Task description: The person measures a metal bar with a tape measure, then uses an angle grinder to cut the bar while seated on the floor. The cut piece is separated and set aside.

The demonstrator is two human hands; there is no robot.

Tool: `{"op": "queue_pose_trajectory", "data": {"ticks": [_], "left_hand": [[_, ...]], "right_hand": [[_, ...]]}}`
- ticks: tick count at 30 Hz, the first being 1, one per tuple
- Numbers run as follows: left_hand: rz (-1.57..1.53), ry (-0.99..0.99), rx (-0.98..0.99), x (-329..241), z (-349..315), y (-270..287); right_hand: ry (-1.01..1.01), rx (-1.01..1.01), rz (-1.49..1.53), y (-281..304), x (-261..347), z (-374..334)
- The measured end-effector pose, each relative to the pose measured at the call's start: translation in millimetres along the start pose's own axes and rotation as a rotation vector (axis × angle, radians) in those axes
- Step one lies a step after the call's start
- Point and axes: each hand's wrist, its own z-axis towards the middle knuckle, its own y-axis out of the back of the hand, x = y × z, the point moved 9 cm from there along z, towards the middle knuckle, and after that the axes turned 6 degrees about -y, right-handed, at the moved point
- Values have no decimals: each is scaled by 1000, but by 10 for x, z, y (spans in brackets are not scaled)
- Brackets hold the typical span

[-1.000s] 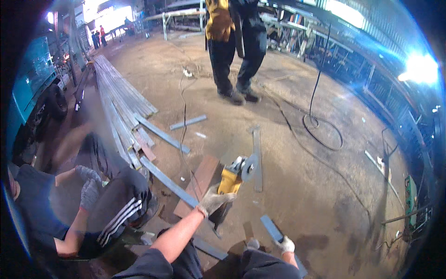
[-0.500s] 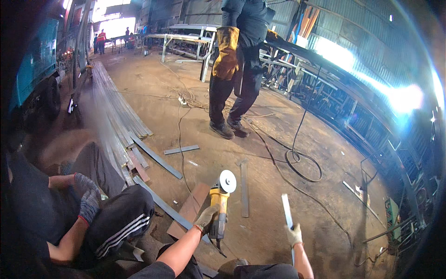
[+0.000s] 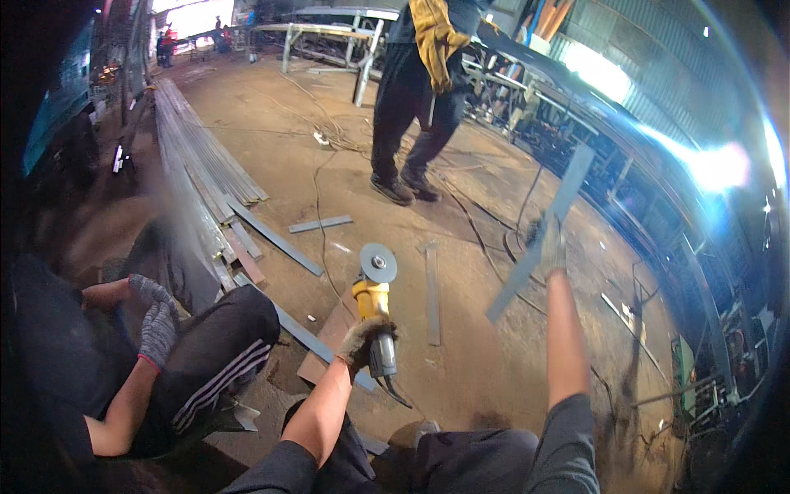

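My gloved left hand (image 3: 362,339) is closed round the body of a yellow and black angle grinder (image 3: 372,303). Its grey disc (image 3: 378,262) points away from me, and a cord trails from its rear end. Out to the right, my gloved right hand (image 3: 553,249) grips a flat grey metal strip (image 3: 527,262) near its middle. The strip is raised and slants from lower left to upper right; the hand is somewhat blurred. Between the two hands, another flat metal strip (image 3: 433,296) lies on the floor.
A person in work gloves (image 3: 440,45) stands ahead; a seated person (image 3: 156,329) is close on my left. Long metal bars (image 3: 202,152) are stacked at left, near a loose strip (image 3: 321,224) and a reddish-brown plate (image 3: 333,325). Cables (image 3: 473,218) cross the floor. Metal racks line the right.
My right hand has lifted the strip up and forward, turning its broad face into view. The grinder has shifted slightly left and its disc has turned. The standing person's glove has moved.
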Motion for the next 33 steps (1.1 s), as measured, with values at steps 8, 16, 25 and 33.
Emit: {"op": "queue_pose_trajectory", "data": {"ticks": [8, 16, 25, 33], "left_hand": [[17, 18, 78, -90, -231, -240], [150, 14, 191, -145, -365, -463], [154, 13, 94, -284, -470, -174], [147, 29, 130, -297, -536, -315]], "right_hand": [[57, -37, -159, -338, 947, 677], [590, -369, -512, 166, 2132, 1484], [562, -70, -107, -1140, 2555, 800], [481, -26, 107, -1346, 2713, 575]]}}
